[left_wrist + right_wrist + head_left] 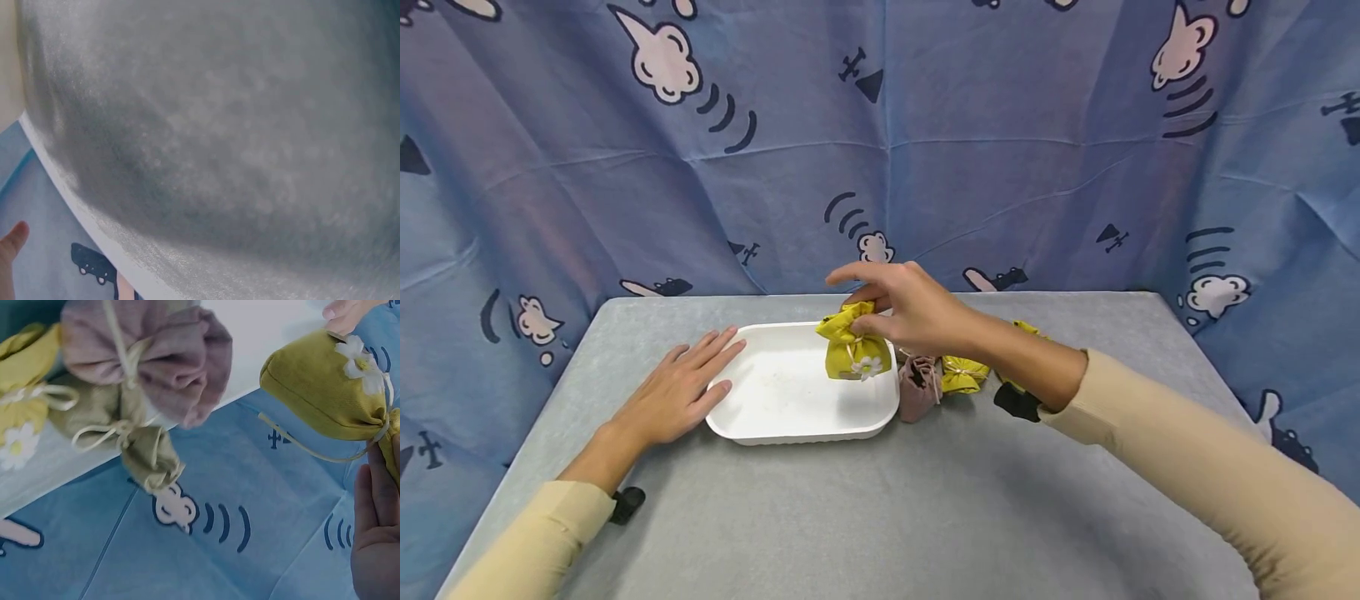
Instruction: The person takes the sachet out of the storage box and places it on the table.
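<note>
My right hand (917, 312) pinches the gathered neck of a yellow drawstring pouch (842, 360) with a white fabric flower on it. The pouch hangs upright over the right part of a white shallow tray (767, 404). In the right wrist view the same pouch (319, 387) shows its cord trailing loose, with fingers (378, 487) at its neck. My left hand (681, 387) is spread at the tray's left rim, fingertips overlapping the edge, with nothing held. Just right of the tray lie a mauve pouch (917, 398) and another yellow pouch (962, 375).
A khaki pouch (94, 406) lies against the mauve one in the right wrist view. More yellow cloth (1030, 328) shows behind my right forearm. The grey table (880, 517) ends at a blue patterned curtain (1000, 192).
</note>
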{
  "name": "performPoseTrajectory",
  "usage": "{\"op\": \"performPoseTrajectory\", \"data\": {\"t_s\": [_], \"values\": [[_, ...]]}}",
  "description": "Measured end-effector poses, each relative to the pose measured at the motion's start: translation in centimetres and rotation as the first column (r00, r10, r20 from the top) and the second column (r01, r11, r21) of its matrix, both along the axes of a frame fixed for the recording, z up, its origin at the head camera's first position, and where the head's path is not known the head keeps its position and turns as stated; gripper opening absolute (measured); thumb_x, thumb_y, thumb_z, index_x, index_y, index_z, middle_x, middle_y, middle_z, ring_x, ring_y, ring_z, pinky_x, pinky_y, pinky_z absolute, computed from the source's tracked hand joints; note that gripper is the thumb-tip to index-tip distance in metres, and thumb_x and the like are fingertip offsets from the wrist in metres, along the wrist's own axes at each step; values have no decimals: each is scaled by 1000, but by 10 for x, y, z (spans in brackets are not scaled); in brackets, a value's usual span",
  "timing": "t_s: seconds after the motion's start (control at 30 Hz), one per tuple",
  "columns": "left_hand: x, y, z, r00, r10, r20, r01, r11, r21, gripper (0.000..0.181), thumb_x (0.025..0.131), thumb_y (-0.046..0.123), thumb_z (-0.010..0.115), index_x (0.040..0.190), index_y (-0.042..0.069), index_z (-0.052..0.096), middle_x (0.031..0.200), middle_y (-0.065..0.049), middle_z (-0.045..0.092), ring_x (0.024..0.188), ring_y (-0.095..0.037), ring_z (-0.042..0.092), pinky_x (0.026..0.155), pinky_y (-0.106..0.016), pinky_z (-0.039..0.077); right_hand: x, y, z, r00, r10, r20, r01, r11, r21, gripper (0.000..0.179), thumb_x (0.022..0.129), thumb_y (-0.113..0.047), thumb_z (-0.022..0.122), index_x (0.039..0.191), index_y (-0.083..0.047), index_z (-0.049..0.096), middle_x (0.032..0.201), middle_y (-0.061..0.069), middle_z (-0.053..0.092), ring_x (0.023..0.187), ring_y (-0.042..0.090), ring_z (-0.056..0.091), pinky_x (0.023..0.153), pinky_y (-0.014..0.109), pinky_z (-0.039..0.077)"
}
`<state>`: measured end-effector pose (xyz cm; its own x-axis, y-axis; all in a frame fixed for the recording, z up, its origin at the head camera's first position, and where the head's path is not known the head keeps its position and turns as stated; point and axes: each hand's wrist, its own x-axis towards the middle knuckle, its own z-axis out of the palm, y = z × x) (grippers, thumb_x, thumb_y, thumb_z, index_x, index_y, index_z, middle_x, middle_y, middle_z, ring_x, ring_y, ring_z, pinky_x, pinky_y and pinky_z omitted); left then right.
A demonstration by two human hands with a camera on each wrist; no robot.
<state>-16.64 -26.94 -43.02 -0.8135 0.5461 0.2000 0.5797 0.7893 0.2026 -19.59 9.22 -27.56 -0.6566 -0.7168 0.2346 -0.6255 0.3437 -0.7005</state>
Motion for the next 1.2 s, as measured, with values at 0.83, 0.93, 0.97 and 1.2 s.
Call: {"op": "performPoseTrajectory", "data": {"t_s": [0.83,0.93,0.97,1.2], "values": [[2,1,1,1000,-6,-10,6,1000,-6,58,103,32,50,156,15,35,163,-6,26,143,-41,34,105,-64,30,31,80,-5,989,-135,-54,134,991,-18,50,83,5,77,129,-6,64,122,9,68,100,20,72,94,29,51],[2,1,1,1000,-6,-11,5,1000,-6,58,103,32,50,157,16,34,163,-7,27,142,-41,34,104,-64,30,35,91,-5,985,-166,-41,166,986,-13,50,82,7,76,129,-6,64,123,10,66,101,21,72,81,29,57],[2,1,1,1000,-6,-10,6,1000,-6,58,103,32,50,157,16,34,163,-7,27,142,-41,34,104,-64,30,37,94,-6,984,-176,-41,175,984,-14,50,82,7,76,129,-6,64,123,11,67,100,22,72,81,28,57],[2,2,2,1000,0,-3,0,1000,-3,58,103,32,50,156,15,35,163,-9,27,143,-41,33,105,-65,29,42,119,-13,971,-230,-63,229,973,-18,52,81,9,76,130,-4,62,119,13,70,94,17,73,76,26,58]]}}
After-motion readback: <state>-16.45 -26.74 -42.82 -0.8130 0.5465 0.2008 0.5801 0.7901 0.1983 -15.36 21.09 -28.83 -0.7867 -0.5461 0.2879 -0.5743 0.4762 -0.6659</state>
